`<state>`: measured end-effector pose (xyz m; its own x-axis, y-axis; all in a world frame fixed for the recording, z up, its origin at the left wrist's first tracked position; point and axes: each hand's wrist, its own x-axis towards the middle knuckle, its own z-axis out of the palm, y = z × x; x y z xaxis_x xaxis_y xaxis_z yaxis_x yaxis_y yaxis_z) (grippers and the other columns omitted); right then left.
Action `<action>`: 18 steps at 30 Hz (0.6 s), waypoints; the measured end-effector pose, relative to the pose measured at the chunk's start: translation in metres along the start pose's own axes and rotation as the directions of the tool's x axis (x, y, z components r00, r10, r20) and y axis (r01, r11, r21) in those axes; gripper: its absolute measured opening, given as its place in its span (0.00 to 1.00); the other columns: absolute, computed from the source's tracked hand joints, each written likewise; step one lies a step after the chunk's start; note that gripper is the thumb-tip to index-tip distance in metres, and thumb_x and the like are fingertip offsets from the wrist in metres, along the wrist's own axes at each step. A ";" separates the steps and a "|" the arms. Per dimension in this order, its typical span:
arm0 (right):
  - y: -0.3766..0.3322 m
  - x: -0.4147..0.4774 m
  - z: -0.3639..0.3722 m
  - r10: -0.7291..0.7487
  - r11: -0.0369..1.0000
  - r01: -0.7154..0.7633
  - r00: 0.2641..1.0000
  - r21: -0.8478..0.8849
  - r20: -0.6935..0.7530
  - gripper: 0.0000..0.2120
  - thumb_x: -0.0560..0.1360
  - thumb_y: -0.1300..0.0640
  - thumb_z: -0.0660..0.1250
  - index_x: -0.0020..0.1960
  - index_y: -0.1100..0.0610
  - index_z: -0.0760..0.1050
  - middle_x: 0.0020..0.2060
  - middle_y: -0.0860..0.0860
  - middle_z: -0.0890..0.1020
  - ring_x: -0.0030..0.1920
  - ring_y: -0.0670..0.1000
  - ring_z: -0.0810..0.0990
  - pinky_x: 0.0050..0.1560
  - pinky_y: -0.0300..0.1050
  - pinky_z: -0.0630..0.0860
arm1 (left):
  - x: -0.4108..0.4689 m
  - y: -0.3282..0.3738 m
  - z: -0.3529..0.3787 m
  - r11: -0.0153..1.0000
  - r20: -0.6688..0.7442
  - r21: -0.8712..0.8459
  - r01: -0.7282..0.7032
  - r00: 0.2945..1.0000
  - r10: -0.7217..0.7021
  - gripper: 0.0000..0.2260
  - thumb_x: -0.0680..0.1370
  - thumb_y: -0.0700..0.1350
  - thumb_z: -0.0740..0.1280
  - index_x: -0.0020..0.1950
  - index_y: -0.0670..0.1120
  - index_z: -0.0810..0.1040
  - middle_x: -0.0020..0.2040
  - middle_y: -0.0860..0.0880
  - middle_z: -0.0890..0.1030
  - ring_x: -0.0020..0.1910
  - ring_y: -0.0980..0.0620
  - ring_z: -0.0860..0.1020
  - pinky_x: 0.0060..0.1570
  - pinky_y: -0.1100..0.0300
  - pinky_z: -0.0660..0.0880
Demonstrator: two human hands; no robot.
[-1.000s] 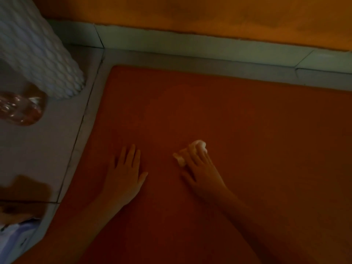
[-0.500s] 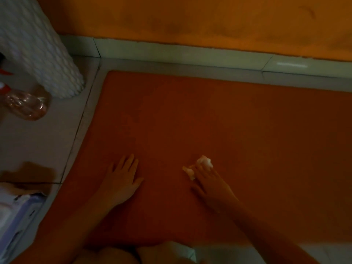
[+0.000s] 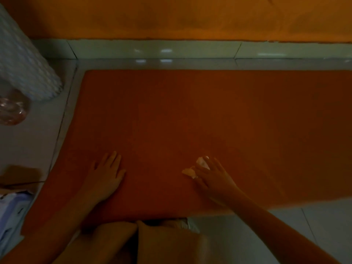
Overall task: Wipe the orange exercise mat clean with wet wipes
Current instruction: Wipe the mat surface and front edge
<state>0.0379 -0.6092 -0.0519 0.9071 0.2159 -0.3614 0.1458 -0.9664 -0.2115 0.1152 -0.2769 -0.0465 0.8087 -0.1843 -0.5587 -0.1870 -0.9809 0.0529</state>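
Note:
The orange exercise mat [image 3: 209, 115] lies flat on a pale tiled floor, its far edge near the wall. My left hand [image 3: 106, 176] rests flat on the mat near its front left, fingers straight. My right hand [image 3: 213, 178] presses a crumpled white wet wipe [image 3: 198, 166] onto the mat with straight fingers; the wipe shows from under the fingertips. My knees [image 3: 152, 242] are at the mat's near edge.
A white textured object [image 3: 26, 69] stands on the floor at the far left, with a clear bottle [image 3: 11, 109] beside it. A pack and cardboard [image 3: 13, 195] lie at the left edge. The orange wall [image 3: 171, 16] runs behind the mat.
The camera has pulled back, so both hands sit lower in view and my knees now show. My right hand with the wipe has slid toward me and slightly right; my left hand stays planted.

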 end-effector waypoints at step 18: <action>-0.015 -0.047 0.015 0.179 0.880 -0.183 0.983 0.438 0.050 0.26 0.80 0.40 0.46 0.76 0.41 0.45 0.75 0.42 0.43 0.73 0.46 0.36 0.72 0.48 0.41 | -0.006 0.006 -0.011 0.999 -0.027 -0.038 0.025 0.999 -0.027 0.26 0.83 0.56 0.43 0.79 0.47 0.43 0.79 0.50 0.41 0.78 0.50 0.41 0.75 0.48 0.41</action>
<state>-0.0129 -0.6022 -0.0457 0.8975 0.0460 -0.4386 -0.2107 -0.8290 -0.5180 0.1152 -0.2820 -0.0341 0.8280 -0.1598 -0.5374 -0.1451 -0.9869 0.0699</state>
